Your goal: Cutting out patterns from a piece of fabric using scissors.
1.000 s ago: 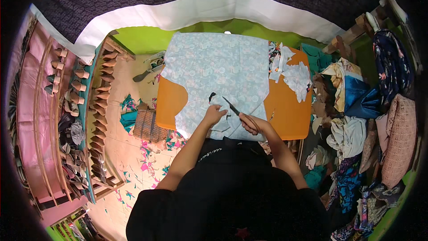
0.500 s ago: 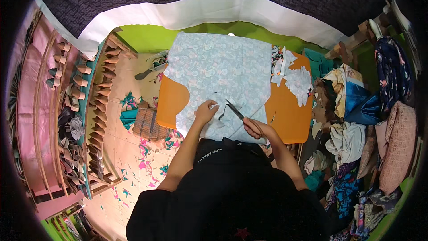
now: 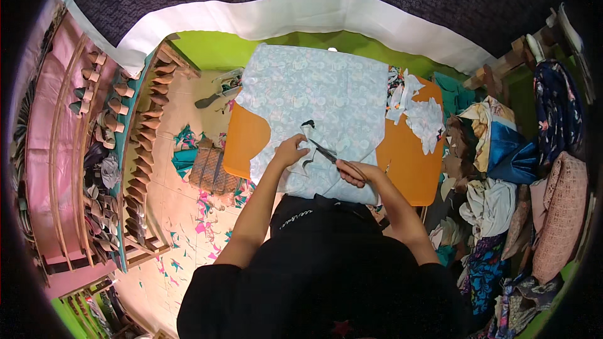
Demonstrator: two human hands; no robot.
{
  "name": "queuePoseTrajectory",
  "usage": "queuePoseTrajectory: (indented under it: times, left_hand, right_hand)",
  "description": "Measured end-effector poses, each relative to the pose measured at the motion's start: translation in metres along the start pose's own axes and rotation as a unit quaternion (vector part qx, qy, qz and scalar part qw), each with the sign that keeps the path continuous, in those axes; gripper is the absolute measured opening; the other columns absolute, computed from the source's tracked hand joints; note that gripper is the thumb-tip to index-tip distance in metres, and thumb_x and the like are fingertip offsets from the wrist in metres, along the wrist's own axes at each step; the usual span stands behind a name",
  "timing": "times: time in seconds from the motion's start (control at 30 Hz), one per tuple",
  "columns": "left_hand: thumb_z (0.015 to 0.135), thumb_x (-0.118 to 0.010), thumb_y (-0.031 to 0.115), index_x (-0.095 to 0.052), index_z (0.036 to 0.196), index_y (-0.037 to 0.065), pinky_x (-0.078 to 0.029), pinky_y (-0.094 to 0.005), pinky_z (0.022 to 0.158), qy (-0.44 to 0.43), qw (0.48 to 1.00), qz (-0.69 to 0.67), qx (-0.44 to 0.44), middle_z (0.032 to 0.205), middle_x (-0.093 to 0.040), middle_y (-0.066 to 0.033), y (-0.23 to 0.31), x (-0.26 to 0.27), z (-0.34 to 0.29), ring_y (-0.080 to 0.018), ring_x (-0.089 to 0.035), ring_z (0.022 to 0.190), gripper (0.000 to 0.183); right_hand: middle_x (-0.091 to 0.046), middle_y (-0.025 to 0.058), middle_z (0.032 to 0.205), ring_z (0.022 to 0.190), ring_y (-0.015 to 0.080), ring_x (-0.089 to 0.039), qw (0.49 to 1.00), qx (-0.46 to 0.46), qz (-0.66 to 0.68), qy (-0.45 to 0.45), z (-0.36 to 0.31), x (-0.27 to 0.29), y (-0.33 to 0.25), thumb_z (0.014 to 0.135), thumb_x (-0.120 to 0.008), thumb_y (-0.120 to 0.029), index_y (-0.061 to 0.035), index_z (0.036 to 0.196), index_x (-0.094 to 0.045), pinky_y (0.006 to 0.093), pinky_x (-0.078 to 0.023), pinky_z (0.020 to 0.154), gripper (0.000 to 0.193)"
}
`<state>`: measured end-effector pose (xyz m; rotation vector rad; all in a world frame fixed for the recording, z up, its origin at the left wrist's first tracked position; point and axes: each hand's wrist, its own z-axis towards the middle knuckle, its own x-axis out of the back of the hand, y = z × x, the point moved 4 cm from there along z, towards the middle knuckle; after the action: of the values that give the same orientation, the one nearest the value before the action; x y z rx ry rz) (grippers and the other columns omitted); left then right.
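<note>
My right hand [image 3: 355, 173] grips a pair of scissors [image 3: 324, 152] by the handles. The dark blades point up and left toward my other hand, and they look slightly parted. Pinched in my left hand [image 3: 291, 151] is a small white fabric piece [image 3: 307, 132] with a black patch at its upper end. A thin dark strip [image 3: 307, 163] hangs just below those fingers. Both hands are over a pale blue patterned cloth [image 3: 320, 81], which is spread across an orange table [image 3: 245, 135] and hangs toward my body.
White fabric scraps [image 3: 424, 119] lie on the table's right side. Wooden shoe forms stand along a rack [image 3: 143, 150] at left. Coloured offcuts [image 3: 207, 216] litter the floor by a brown patterned bundle [image 3: 210, 169]. Piled fabrics, including a blue one [image 3: 512, 150], line the right wall.
The white piece with its black patch now stands up above my left fingers. My left hand has turned slightly, and the scissors' tips have come closer to it and lower.
</note>
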<state>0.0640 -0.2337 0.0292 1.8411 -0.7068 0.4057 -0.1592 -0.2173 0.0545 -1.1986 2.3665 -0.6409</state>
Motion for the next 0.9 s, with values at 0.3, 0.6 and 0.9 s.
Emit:
queuePoseTrajectory:
  times: [0.3,0.6,0.9]
  left_hand:
    - [0.063,-0.065,0.032,-0.053,0.101,0.015,-0.040,-0.0348,0.066,-0.021,1.000,0.002,0.001,0.079,-0.056,-0.0076,0.003,0.005,0.003,-0.0212,-0.054,0.075,0.044]
    - [0.061,-0.067,0.031,-0.049,0.110,0.014,-0.039,-0.0370,0.077,-0.059,0.998,0.020,0.010,0.097,-0.057,-0.0102,0.006,0.003,0.002,-0.0249,-0.054,0.092,0.055]
    - [0.058,-0.070,0.027,-0.046,0.111,0.012,-0.042,-0.0349,0.072,-0.097,0.995,0.025,-0.011,0.093,-0.057,-0.0152,0.010,0.006,0.002,-0.0279,-0.055,0.086,0.061]
  right_hand:
    - [-0.026,-0.0037,0.043,0.029,0.0078,-0.023,0.992,-0.088,-0.045,-0.079,0.004,0.017,-0.002,0.069,-0.029,-0.073,-0.0091,0.069,-0.039,0.0228,-0.022,0.028,0.065]
    - [-0.029,-0.0029,0.043,0.028,0.0088,-0.024,0.997,-0.041,-0.044,-0.038,0.010,0.014,-0.008,0.068,-0.031,-0.074,-0.0096,0.066,-0.039,0.0235,-0.021,0.028,0.065]
    - [-0.031,-0.0022,0.043,0.029,0.0094,-0.026,0.992,-0.035,-0.113,-0.041,0.011,0.018,-0.013,0.066,-0.028,-0.076,-0.0102,0.064,-0.041,0.0244,-0.023,0.028,0.067]
